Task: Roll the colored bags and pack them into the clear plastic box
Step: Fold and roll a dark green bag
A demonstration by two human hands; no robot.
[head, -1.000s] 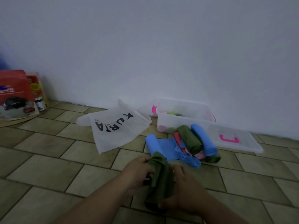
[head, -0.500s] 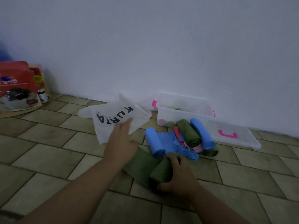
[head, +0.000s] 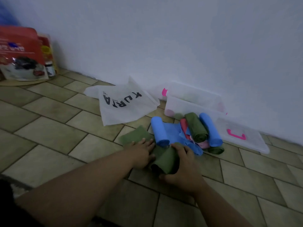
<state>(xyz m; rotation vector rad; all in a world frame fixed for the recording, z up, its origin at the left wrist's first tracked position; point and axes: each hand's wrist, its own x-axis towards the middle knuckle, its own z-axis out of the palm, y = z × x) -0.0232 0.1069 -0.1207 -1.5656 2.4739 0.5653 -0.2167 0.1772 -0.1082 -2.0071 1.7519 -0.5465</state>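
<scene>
Curls right hand [head: 183, 168] fingers [head: 180, 150] round the rolled end of the green bag [head: 167, 158] and presses left hand [head: 141, 154], fingers straight, flat on its loose tail, drawn back from its earlier reach, ready to resume rolling on the floor [head: 78, 145], near the clear plastic box [head: 191, 104].

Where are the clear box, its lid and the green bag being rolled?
clear box [head: 188, 106]: head view, front wall.
lid [head: 255, 141]: head view, bare panel right of its pink handle.
green bag [head: 167, 158]: head view, rolled part.
</scene>
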